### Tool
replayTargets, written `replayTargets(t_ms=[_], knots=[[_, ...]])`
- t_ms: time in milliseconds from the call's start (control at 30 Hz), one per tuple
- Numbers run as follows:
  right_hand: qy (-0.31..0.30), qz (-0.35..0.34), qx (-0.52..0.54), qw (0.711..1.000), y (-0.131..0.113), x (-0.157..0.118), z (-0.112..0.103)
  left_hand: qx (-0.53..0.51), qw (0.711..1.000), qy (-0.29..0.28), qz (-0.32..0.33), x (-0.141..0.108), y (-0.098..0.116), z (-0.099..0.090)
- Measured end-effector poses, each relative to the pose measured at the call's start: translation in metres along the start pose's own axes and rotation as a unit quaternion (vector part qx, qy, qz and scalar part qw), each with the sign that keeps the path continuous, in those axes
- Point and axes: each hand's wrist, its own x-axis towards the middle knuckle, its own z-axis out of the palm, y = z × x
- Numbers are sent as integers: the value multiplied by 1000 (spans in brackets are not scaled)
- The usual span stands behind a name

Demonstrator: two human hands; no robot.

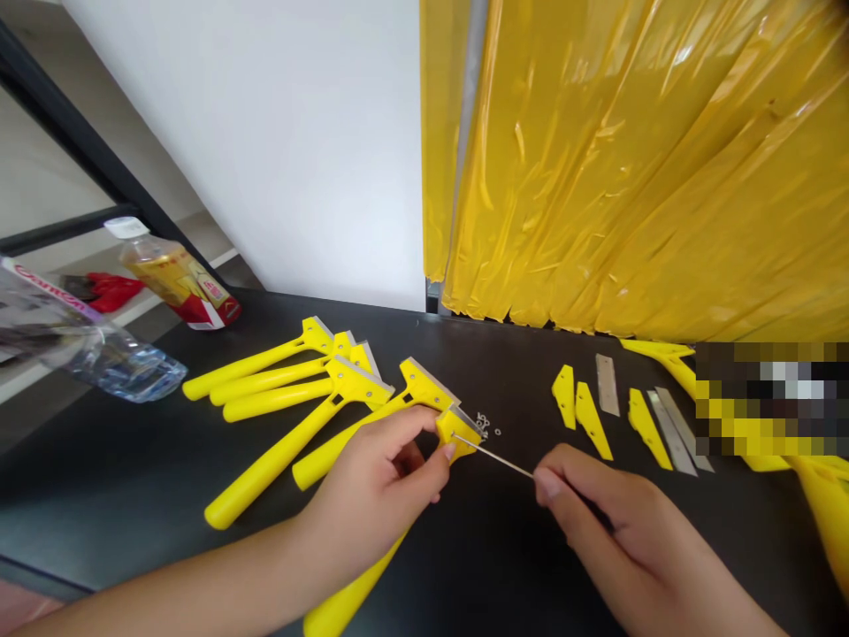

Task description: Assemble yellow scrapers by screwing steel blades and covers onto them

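Observation:
My left hand (391, 469) grips the head of a yellow scraper (358, 591), whose handle runs down under my wrist toward the lower edge. Between the thumb and fingertips of my right hand (597, 513) is a thin metal rod (504, 460), its tip touching the face of the scraper head. Several small metal rings (483, 426) lie just behind that head. Left of my left hand, several yellow scrapers with metal blades (265, 460) lie on the black table (491, 566). Yellow clamp plates (592, 420) and bare metal blades (608, 385) rest beyond my right hand.
Two plastic bottles, one with a red and yellow label (182, 283) and one clear (133, 358), are at the left by a red item (112, 290). Yellow plastic sheeting (630, 177) hangs behind the table. More yellow parts (822, 522) lie at the far right.

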Motion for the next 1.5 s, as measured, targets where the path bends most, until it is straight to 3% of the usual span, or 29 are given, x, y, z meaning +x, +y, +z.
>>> replayTargets(t_ms=[67, 200, 267, 333, 400, 500, 567, 667, 733, 800, 900, 1000, 1100, 1200, 1367, 1500], knots=[[-2, 9, 8, 1000, 2, 1, 2, -18, 1000, 12, -3, 0, 0, 0], [3, -40, -18, 999, 4, 2, 8, -49, 998, 30, 3, 0, -1, 2], [-15, -8, 20, 1000, 3, 1, 11, -33, 999, 30, 9, -1, -1, 2], [-45, 69, 106, 991, 0, 0, 14, -4, 999, 34, 21, -2, 0, 1], [-89, 162, 234, 954, -2, 0, 17, 22, 998, 42, 39, -2, 1, 0], [-145, 259, 442, 846, -4, 3, 19, 42, 996, 49, 60, -3, 2, -1], [-160, 281, 531, 783, -5, 6, 19, 44, 995, 53, 68, -4, 2, -1], [-169, 278, 575, 750, -5, 10, 18, 30, 995, 69, 71, -2, 1, 0], [-181, 254, 545, 778, -3, 11, 17, 13, 995, 75, 59, 1, 1, -1], [-176, 219, 468, 838, 0, 11, 16, 5, 997, 67, 38, 4, 2, -4], [-122, 168, 320, 924, 9, 11, 12, 18, 998, 59, 20, 7, 7, -12], [-44, 136, 167, 975, 25, 15, 0, 31, 998, 48, 4, 10, 13, -22], [51, 147, 47, 987, 48, 24, -16, 32, 999, -3, -28, 13, 17, -31], [104, 161, 5, 981, 69, 34, -31, 41, 997, -49, -36, 16, 17, -37], [127, 151, 3, 980, 67, 40, -48, 72, 995, -44, -44, 15, 12, -43], [126, 232, -144, 954, 66, 20, -70, 107, 994, -24, -14, 10, 13, -48]])
